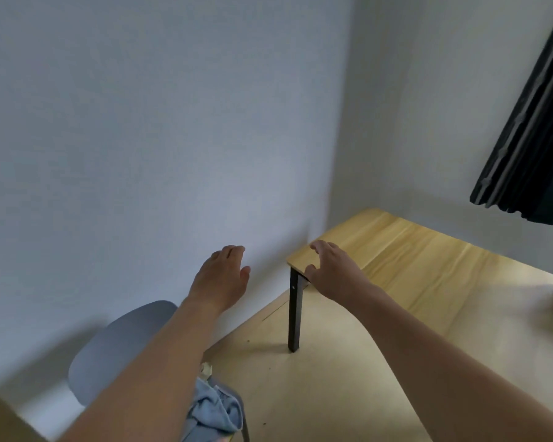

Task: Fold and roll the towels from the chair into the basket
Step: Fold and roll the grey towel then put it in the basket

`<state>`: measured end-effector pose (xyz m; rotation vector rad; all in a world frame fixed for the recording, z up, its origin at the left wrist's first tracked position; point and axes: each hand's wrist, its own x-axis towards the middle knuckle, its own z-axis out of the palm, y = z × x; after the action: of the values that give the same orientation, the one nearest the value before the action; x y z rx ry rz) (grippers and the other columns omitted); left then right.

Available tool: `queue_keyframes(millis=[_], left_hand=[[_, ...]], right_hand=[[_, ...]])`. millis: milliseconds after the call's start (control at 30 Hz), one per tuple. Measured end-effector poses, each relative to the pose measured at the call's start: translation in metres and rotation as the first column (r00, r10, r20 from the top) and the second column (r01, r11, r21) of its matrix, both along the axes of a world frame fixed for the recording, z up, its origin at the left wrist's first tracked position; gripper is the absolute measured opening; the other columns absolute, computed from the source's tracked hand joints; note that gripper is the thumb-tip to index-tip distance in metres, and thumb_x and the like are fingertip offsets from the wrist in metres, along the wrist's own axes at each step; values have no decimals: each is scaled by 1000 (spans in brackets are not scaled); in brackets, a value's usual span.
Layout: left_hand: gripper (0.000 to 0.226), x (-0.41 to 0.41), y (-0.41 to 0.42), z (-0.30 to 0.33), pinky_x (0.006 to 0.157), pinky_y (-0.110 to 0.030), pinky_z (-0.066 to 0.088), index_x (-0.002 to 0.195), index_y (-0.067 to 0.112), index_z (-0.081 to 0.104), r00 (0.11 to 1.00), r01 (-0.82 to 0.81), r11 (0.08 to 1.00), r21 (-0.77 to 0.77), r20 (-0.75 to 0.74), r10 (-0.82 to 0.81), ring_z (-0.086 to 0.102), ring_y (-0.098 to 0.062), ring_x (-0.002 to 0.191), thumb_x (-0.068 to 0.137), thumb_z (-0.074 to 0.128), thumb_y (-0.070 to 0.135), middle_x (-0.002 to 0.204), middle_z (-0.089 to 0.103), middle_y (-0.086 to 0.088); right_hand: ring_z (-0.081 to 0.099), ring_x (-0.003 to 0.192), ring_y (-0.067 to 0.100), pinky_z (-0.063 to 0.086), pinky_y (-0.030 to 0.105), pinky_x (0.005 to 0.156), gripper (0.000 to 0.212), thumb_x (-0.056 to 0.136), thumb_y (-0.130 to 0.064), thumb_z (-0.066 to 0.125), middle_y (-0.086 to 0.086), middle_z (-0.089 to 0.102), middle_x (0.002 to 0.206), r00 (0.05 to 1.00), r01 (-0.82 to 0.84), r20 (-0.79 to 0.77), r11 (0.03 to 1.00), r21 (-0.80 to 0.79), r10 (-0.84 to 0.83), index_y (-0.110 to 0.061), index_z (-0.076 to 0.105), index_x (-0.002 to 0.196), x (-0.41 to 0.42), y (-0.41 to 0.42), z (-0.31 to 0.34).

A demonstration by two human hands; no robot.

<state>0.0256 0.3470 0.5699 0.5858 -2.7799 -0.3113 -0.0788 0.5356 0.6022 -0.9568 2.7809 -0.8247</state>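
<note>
Head view: both hands reach out empty with relaxed fingers, left hand point(221, 275) above the chair point(109, 349). Right hand point(334, 272) hovers beside it; crumpled towels point(214, 409) lie on its seat.

Table point(428, 269): pale wood-grain top with a smooth, faintly satin finish, carried on a black matt leg point(294, 314) that looks like painted metal. Chair point(115, 349): grey-blue back of smooth, matt, plastic-looking material, with a crumpled light-blue towel point(214, 409) of soft, slightly nubby cloth on it. Wall point(141, 122): white, matt, finely textured; floor point(316, 378): light, smooth, wood-look surface with a dull sheen; curtain point(537, 122): dark pleated cloth, matt, with paler stripes along its folds.
</note>
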Motion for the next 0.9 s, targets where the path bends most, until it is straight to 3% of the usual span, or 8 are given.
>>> queue_keyframes(millis=[133, 367, 667, 800, 900], left_hand=[[48, 13, -39, -11, 109, -34, 33, 145, 14, 33, 1000, 16, 1000, 6, -11, -16, 36, -21, 135, 100, 39, 30, 149, 38, -1], [48, 61, -148, -47, 109, -33, 32, 145, 16, 33, 994, -9, 1000, 16, 112, 7, 33, -19, 136, 100, 39, 30, 151, 35, 1], [44, 98, -297, -91, 104, -35, 37, 142, 18, 39, 973, -25, 967, 254, 227, -34, 40, -20, 132, 99, 40, 28, 148, 40, 0], [38, 102, -326, -113, 95, -31, 41, 134, 18, 47, 951, -20, 958, 286, 301, -70, 50, -21, 121, 97, 42, 28, 136, 50, -2], [27, 104, -334, -149, 80, -28, 41, 117, 17, 56, 923, -4, 949, 314, 367, -117, 57, -22, 105, 94, 43, 24, 119, 61, -4]], right_hand=[[43, 129, 24, 38, 32, 100, 52, 91, -17, 47, 8, 44, 142, 1000, -7, 1, 1000, 13, 7, -9, 37, 142, 9, -49, -9], [45, 128, 21, 37, 26, 94, 50, 93, -17, 46, 5, 43, 144, 991, -100, 91, 994, 37, 96, -11, 37, 142, 53, -159, -55], [44, 130, 19, 36, 25, 102, 51, 93, -16, 47, 4, 42, 146, 977, -18, 214, 994, 110, -6, -12, 38, 143, 105, -271, -106], [44, 131, 20, 36, 29, 106, 49, 94, -15, 46, 5, 44, 145, 968, 22, 246, 990, 143, -57, -13, 40, 142, 103, -287, -118], [45, 130, 21, 37, 31, 107, 48, 93, -12, 45, 4, 45, 144, 968, -6, 248, 984, 178, -39, -14, 42, 141, 104, -306, -149]])
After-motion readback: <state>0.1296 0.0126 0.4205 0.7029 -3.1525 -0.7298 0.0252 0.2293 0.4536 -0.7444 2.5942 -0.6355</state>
